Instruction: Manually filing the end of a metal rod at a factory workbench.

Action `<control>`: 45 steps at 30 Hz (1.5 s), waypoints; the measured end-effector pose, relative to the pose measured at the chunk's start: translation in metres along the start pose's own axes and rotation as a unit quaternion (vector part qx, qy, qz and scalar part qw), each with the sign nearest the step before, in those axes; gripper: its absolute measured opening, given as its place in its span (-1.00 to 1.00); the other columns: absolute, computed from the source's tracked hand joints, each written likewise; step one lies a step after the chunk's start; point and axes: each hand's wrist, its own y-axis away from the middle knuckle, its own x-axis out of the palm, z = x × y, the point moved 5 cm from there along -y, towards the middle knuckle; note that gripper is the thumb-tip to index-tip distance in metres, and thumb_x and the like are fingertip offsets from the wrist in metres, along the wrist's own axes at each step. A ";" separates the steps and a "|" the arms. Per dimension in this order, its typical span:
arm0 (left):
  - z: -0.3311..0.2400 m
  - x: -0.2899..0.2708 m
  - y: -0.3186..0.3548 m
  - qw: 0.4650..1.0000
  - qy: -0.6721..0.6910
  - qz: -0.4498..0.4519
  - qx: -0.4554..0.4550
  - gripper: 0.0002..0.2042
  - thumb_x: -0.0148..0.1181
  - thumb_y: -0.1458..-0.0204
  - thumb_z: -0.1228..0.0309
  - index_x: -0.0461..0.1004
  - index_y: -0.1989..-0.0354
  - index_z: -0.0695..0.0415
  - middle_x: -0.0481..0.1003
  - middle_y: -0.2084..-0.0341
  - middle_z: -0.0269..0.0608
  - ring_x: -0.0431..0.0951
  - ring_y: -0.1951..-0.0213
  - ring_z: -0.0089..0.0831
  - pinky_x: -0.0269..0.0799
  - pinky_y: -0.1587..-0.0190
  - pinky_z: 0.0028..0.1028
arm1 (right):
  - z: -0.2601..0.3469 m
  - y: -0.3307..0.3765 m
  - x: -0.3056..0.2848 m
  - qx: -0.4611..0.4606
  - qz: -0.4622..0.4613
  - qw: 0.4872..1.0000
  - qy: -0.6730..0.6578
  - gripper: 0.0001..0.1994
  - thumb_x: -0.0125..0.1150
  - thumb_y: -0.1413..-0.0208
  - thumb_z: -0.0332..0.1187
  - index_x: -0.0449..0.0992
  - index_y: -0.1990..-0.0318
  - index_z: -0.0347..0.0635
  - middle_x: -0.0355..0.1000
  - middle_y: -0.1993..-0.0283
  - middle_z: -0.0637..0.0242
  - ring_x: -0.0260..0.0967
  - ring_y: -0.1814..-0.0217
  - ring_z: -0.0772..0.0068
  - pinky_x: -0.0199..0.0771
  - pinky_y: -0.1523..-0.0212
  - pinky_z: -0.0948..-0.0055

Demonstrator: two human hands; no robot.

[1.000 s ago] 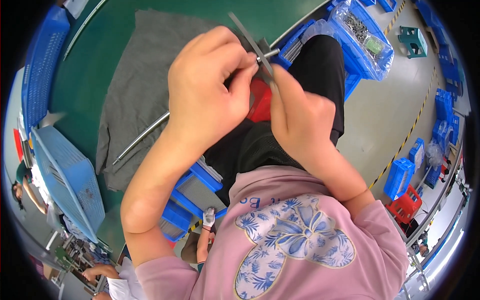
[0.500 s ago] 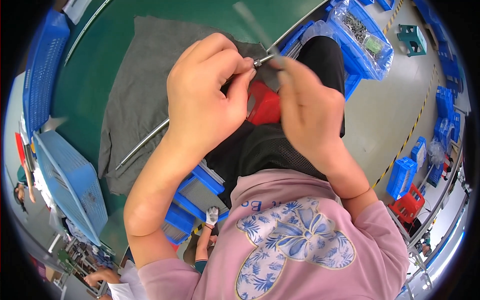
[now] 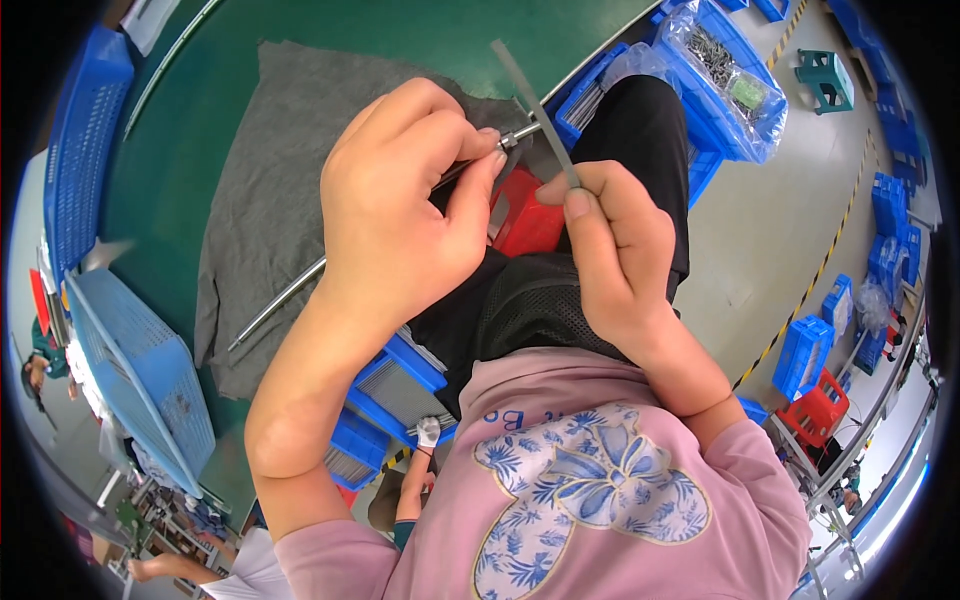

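My left hand (image 3: 400, 190) is closed, with thumb and forefinger pinching a long thin metal rod (image 3: 275, 304) near its stepped, collared end. The rod slants from lower left to upper right, and my hand hides its middle. My right hand (image 3: 622, 245) is closed on the lower end of a thin, flat grey strip (image 3: 533, 92), gripped between thumb and fingers. Upward from that grip, the strip crosses at the rod's tip; whether they touch I cannot tell. Under the left hand and rod a dark grey cloth (image 3: 255, 190) is spread on the green tabletop (image 3: 150, 190).
A blue bin (image 3: 672, 50) at upper right holds small metal parts in clear plastic. Light blue baskets (image 3: 150, 385) stand at left. Below the left forearm, blue trays (image 3: 385, 400) carry rows of rods, near another person's gloved hand (image 3: 428, 432). A red stool (image 3: 530, 215) shows between my hands.
My right hand has moved down, away from the rod's end, with the strip in it. My left hand and the rod have shifted slightly left.
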 end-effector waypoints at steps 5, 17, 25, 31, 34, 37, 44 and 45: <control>-0.001 0.001 0.000 1.000 0.006 -0.006 0.000 -0.86 0.26 0.33 0.65 0.42 0.58 0.22 0.35 0.62 -0.25 0.39 0.56 -0.30 0.28 0.53 -0.41 | -0.001 -0.005 -0.003 0.063 -0.032 0.990 -0.119 -0.89 -0.09 -0.20 -0.52 0.38 0.29 -0.36 0.30 0.61 0.44 0.22 0.57 0.70 0.15 0.56 0.68; -0.007 -0.002 0.004 1.000 -0.016 0.000 0.001 -0.83 0.27 0.37 0.66 0.39 0.60 0.22 0.33 0.58 -0.20 0.36 0.55 -0.26 0.26 0.53 -0.36 | -0.025 -0.016 0.002 0.031 -0.100 0.980 -0.170 -0.78 0.13 0.17 -0.64 0.26 0.35 -0.29 0.00 0.73 0.58 -0.09 0.67 0.80 0.12 0.61 0.69; -0.008 -0.002 0.004 1.000 -0.011 0.000 -0.003 -0.81 0.28 0.39 0.68 0.36 0.62 0.23 0.31 0.59 -0.21 0.34 0.57 -0.27 0.25 0.55 -0.38 | -0.022 -0.024 0.009 0.011 -0.090 0.987 -0.135 -0.70 0.31 0.15 -0.55 0.25 0.33 -0.28 -0.01 0.71 0.60 -0.09 0.69 0.82 0.13 0.64 0.67; -0.006 -0.003 0.002 1.000 -0.016 0.018 0.000 -0.81 0.29 0.33 0.71 0.39 0.58 0.26 0.35 0.56 -0.19 0.36 0.58 -0.37 0.25 0.54 -0.50 | -0.016 -0.033 -0.002 -0.021 -0.210 0.967 -0.142 -0.76 0.26 0.02 -0.59 0.25 0.33 -0.27 0.01 0.72 0.61 -0.06 0.74 0.81 0.07 0.74 0.64; -0.008 -0.002 0.001 0.999 -0.029 0.021 0.024 -0.83 0.28 0.32 0.71 0.39 0.57 0.27 0.35 0.56 -0.19 0.36 0.57 -0.37 0.25 0.54 -0.50 | -0.010 -0.033 0.007 -0.062 -0.111 0.992 -0.007 -0.72 0.34 0.06 -0.54 0.28 0.32 -0.27 0.00 0.72 0.60 -0.08 0.74 0.80 0.02 0.74 0.65; -0.006 -0.002 0.001 1.000 -0.014 0.000 0.012 -0.83 0.26 0.38 0.66 0.38 0.61 0.24 0.31 0.59 -0.20 0.35 0.57 -0.25 0.25 0.54 -0.37 | -0.011 -0.034 0.001 -0.002 -0.162 0.985 -0.066 -0.75 0.30 0.01 -0.52 0.29 0.29 -0.28 0.04 0.70 0.58 -0.03 0.72 0.80 0.05 0.71 0.68; -0.004 -0.003 0.001 0.999 -0.014 0.016 0.027 -0.86 0.27 0.30 0.67 0.43 0.56 0.25 0.34 0.57 -0.21 0.36 0.56 -0.33 0.26 0.53 -0.44 | -0.012 0.005 0.005 0.091 -0.003 0.983 -0.161 -0.89 -0.10 -0.21 -0.52 0.34 0.29 -0.40 0.45 0.45 0.21 0.45 0.41 0.52 0.46 0.37 0.55; -0.004 -0.003 0.001 0.999 -0.019 0.028 0.032 -0.87 0.27 0.25 0.69 0.45 0.52 0.28 0.36 0.55 -0.20 0.37 0.56 -0.41 0.25 0.53 -0.52 | -0.014 0.005 0.009 0.091 0.007 0.985 -0.144 -0.90 -0.09 -0.21 -0.52 0.34 0.29 -0.39 0.47 0.44 0.20 0.47 0.40 0.47 0.46 0.36 0.55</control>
